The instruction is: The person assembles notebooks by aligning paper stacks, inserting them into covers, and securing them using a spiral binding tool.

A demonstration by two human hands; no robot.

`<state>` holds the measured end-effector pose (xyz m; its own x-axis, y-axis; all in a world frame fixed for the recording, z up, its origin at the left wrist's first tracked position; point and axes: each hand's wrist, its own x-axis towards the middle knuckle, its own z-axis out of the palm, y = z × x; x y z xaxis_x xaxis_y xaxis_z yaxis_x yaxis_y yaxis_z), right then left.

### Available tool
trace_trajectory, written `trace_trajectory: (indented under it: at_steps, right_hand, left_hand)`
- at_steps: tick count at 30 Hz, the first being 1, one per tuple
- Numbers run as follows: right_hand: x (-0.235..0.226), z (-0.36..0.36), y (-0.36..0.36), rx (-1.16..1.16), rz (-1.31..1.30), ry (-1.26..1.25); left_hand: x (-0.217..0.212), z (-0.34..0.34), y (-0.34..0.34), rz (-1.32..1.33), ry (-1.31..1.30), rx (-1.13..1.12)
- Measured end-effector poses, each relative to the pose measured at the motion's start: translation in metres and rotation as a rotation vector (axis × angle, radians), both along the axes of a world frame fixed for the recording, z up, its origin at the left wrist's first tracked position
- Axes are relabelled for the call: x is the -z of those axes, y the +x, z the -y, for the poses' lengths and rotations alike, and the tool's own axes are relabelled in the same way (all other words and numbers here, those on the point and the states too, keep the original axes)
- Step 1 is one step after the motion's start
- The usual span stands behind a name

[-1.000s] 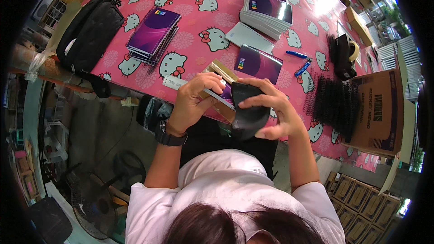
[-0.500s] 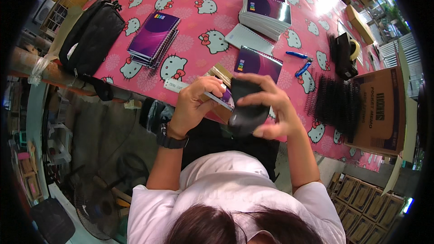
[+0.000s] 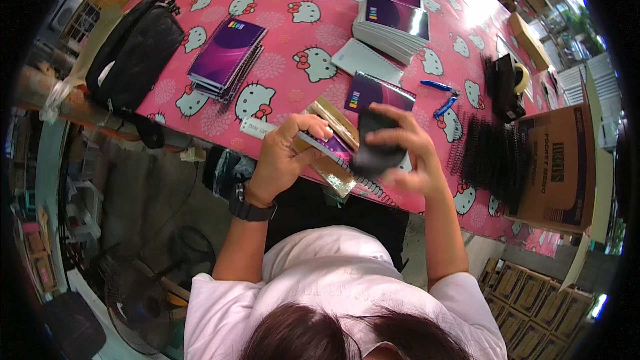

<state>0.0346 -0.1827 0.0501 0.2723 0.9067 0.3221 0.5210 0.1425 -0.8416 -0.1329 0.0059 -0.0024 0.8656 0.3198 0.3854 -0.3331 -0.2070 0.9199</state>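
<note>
My left hand (image 3: 287, 153), wearing a black wristwatch (image 3: 252, 209), is closed on a small purple-covered notebook (image 3: 335, 148) at the table's near edge. A black spiral coil (image 3: 375, 190) trails from the notebook's edge toward the right. In my right hand (image 3: 412, 150), blurred by motion, is a dark, rounded, flat pad (image 3: 379, 141), just right of the notebook and partly over it. Under the notebook lies a gold-coloured strip or block (image 3: 337, 180). Another purple notebook (image 3: 383, 90) lies just beyond my hands.
A ruler (image 3: 257, 127) lies left of my hands. Notebook stacks stand at left (image 3: 227, 53) and far centre (image 3: 393, 23), near a blank pad (image 3: 368, 60). At right are blue cutters (image 3: 445, 101), a tape dispenser (image 3: 508, 87), black coils (image 3: 490, 160) and a carton (image 3: 557, 167). A black bag (image 3: 137, 50) sits left.
My right hand has moved the dark pad up and slightly right, uncovering more of the notebook, its coil and the gold strip. My left hand stays in nearly the same place.
</note>
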Motion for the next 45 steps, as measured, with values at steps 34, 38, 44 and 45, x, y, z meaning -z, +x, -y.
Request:
trace_trajectory:
  at_steps: [34,38,44,45]
  right_hand:
    - [0.044,-0.012,0.018,0.080,-0.634,0.014]
    - [0.047,-0.013,0.034,0.256,-0.371,-0.041]
    - [0.044,-0.014,0.024,0.117,-0.628,-0.013]
    - [0.045,-0.012,0.024,0.086,-0.691,0.020]
  left_hand:
    - [-0.008,0.013,0.045,-0.109,0.242,-0.406]
    - [-0.008,0.012,0.049,-0.074,0.267,-0.398]
    - [-0.011,0.013,0.047,-0.124,0.399,-0.504]
    - [-0.011,0.011,0.045,-0.129,0.494,-0.556]
